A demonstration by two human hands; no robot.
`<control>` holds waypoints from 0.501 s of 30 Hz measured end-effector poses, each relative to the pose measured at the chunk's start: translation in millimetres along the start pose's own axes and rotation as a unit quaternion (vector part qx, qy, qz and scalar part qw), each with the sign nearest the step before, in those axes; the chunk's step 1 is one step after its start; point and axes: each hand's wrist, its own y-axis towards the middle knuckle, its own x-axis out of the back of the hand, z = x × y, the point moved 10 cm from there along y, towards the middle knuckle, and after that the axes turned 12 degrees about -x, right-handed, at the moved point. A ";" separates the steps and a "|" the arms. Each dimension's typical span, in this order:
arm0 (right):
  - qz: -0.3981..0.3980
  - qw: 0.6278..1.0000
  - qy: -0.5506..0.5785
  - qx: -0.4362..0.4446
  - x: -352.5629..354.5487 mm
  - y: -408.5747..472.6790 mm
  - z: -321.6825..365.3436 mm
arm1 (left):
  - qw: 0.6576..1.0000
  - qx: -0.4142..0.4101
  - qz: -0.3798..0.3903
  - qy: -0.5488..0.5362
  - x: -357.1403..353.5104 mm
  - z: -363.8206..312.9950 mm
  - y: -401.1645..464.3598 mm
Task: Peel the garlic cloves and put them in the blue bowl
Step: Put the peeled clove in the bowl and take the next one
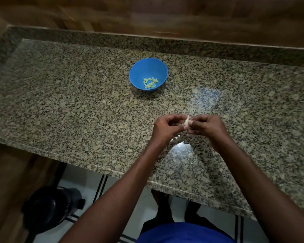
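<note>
Shirt (184,233): blue, at bottom edge, nearest the camera.
Forearms: bare, reaching up from the bottom edge over the tabletop's near edge.
Left hand (167,128): fingers curled, pinching the garlic clove from the left.
Right hand (206,126): fingers curled, thumb and fingertips pinching the same clove from the right.
Hands: together, touching at the clove, held above the tabletop.
Garlic clove (187,120): pale, small, clamped between both hands; loose skin sticking up at top.
Blue bowl (148,67): upright on the tabletop, well beyond the hands and to their left.
Peeled cloves (150,83): a small heap at the bowl's bottom.
Peel scraps (175,137): pale bits on the tabletop just below the hands.
Tabletop (77,102): speckled granite with raised back edge.
Dark container (49,207): on the floor, lower left.
</note>
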 end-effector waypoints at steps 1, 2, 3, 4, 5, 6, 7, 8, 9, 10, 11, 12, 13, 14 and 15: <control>-0.006 1.000 -0.012 0.002 1.3 0.1 1.1 | 1.000 0.000 0.002 0.006 0.4 -1.3 0.5; -0.010 1.000 -0.025 0.006 1.6 -0.9 2.8 | 1.000 -0.002 0.004 0.013 0.9 -3.4 1.0; -0.010 0.999 -0.033 0.010 1.3 -2.3 4.2 | 1.000 -0.003 0.006 0.017 1.4 -4.4 1.5; -0.009 0.999 -0.036 0.013 0.6 -4.1 5.4 | 1.000 0.000 0.008 0.016 1.4 -5.1 2.0; -0.010 0.999 -0.036 0.015 -0.1 -6.1 6.1 | 1.000 0.006 0.009 0.009 1.4 -4.5 2.2; -0.010 0.999 -0.033 0.014 -0.7 -7.5 5.8 | 1.000 0.013 0.008 0.003 1.6 -3.2 2.6; -0.012 0.999 -0.028 0.011 -0.6 -8.4 4.8 | 1.000 0.018 0.007 0.001 1.3 -2.0 3.1; -0.013 1.000 -0.020 0.005 -0.4 -8.7 3.6 | 1.000 0.022 0.005 0.005 1.1 -1.2 3.6; -0.013 1.000 -0.008 -0.004 -0.4 -8.8 2.0 | 1.000 0.022 0.002 0.008 0.9 -0.5 4.2; -0.013 1.000 0.009 -0.016 -0.6 -8.4 -0.6 | 1.000 0.018 -0.001 0.013 0.8 -0.9 4.3; -0.011 0.999 0.030 -0.031 -0.9 -8.1 -3.3 | 1.000 0.013 -0.005 0.018 0.9 -0.7 4.6; -0.011 0.997 0.052 -0.047 -1.5 -7.7 -6.7 | 1.000 0.006 -0.009 0.021 1.0 -0.9 4.7; -0.015 0.995 0.073 -0.065 -2.1 -7.7 -10.1 | 1.000 0.002 -0.012 0.021 1.2 0.4 4.8; -0.023 0.992 0.093 -0.081 -2.4 -6.7 -14.2 | 1.000 0.001 -0.015 0.019 1.0 1.7 4.5; -0.029 0.989 0.112 -0.096 -3.6 -5.7 -18.2 | 1.000 0.001 -0.018 0.017 1.2 4.1 4.3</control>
